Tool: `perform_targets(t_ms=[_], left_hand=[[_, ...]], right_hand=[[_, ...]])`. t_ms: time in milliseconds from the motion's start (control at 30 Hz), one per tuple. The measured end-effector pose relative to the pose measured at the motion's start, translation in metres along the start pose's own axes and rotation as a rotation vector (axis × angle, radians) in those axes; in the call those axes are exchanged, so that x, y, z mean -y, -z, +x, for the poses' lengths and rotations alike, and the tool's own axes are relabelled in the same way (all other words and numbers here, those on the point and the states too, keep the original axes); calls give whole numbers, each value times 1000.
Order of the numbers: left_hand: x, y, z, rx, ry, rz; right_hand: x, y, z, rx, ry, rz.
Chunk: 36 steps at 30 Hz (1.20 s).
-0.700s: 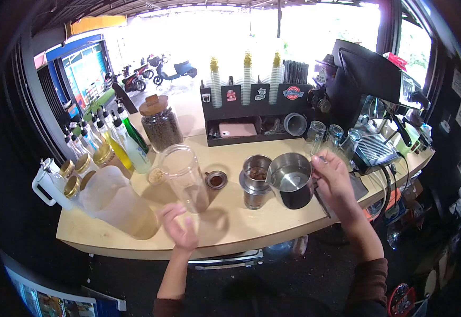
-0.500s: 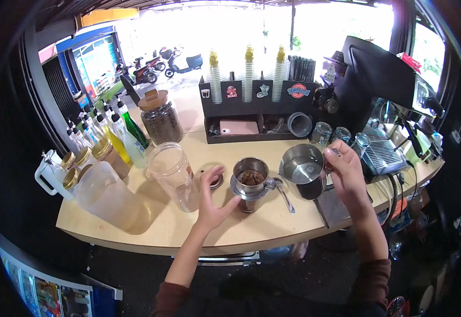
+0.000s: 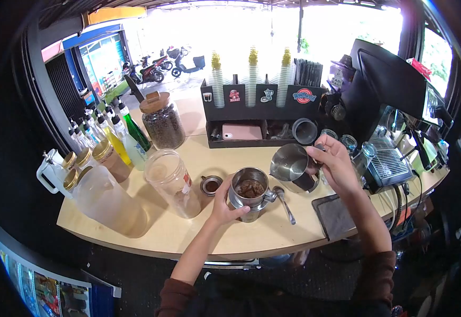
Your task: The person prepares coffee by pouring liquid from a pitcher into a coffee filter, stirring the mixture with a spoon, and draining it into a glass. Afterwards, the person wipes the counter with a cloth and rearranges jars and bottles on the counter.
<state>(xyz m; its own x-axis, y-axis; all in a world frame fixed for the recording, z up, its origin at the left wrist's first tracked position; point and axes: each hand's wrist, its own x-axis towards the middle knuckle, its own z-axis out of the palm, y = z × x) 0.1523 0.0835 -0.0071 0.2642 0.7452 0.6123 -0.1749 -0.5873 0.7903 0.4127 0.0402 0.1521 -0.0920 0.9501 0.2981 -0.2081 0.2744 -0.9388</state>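
My left hand point(image 3: 224, 207) is closed around a metal coffee drip filter point(image 3: 250, 201), its thumb across the front near the flange. Dark, wet-looking coffee grounds lie in the filter, which stands upright on a cup point(image 3: 250, 216) mostly hidden by the filter and thumb. By its handle, my right hand point(image 3: 334, 162) grips a steel pitcher point(image 3: 288, 165), slightly tilted above the counter to the right of the filter. Some liquid seems to shine inside it. A spoon point(image 3: 286, 206) lies beside the filter, and a small round metal piece point(image 3: 211, 185) with brown residue sits behind my left hand.
On the wooden counter point(image 3: 230, 240) stand a clear plastic jar point(image 3: 176, 193), a big cloudy jug point(image 3: 111, 201), syrup bottles point(image 3: 133, 129) and a coffee bean jar point(image 3: 163, 126). A black cup organizer point(image 3: 262, 113) is behind. At right are a dark cloth point(image 3: 334, 216) and an espresso machine point(image 3: 386, 158).
My left hand has moved right and closed on the drip filter, uncovering the small metal piece. The pitcher in my right hand has shifted left, closer to the filter.
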Motion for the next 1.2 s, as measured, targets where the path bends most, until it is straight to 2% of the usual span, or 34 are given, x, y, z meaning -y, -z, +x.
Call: perform_targets(t_ms=[167, 567, 1200], left_hand=[[-1, -3, -3, -51, 4, -18], [-3, -2, 0, 2, 2, -63], [-6, -4, 2, -6, -4, -67]], right_hand=[[5, -14, 4, -9, -30, -66], [-1, -23, 19, 25, -13, -164], [10, -35, 26, -40, -22, -143]])
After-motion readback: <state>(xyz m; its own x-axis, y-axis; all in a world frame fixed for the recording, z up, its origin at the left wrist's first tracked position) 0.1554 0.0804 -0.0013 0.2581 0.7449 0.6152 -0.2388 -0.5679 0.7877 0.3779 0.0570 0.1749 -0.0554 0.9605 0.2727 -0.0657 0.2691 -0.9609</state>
